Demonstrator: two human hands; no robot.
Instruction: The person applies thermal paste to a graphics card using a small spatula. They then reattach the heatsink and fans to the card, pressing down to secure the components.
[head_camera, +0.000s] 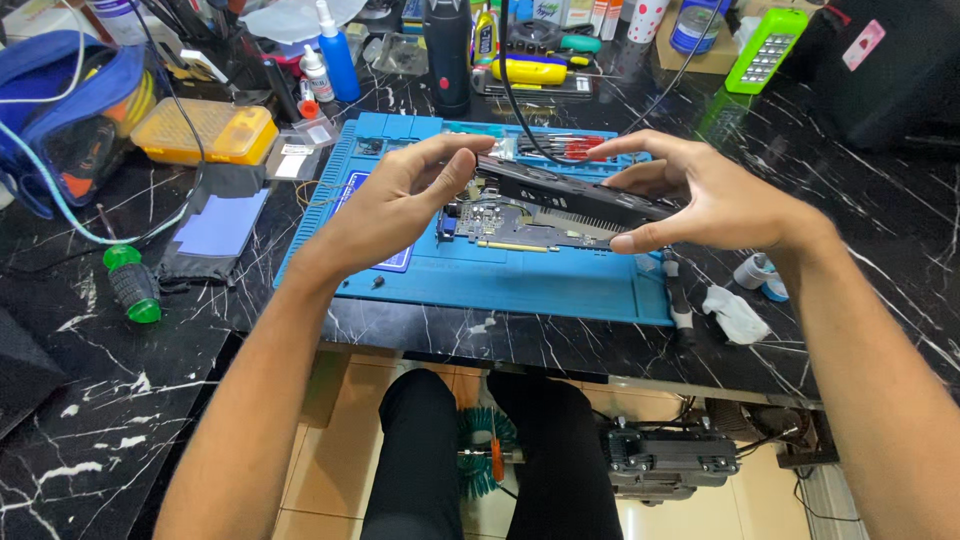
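While hands (400, 200) (700, 195) grip card (570, 195), cable (515, 100) crossing

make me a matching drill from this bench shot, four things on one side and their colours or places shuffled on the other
Things:
1. work mat
2. parts box
3. screwdriver handle
4. black cover part

Descriptions:
A. green, left of the mat
B. held between left hand and right hand
C. blue, under the circuit board
D. yellow, upper left of the mat

Pairs: 1-C, 2-D, 3-A, 4-B
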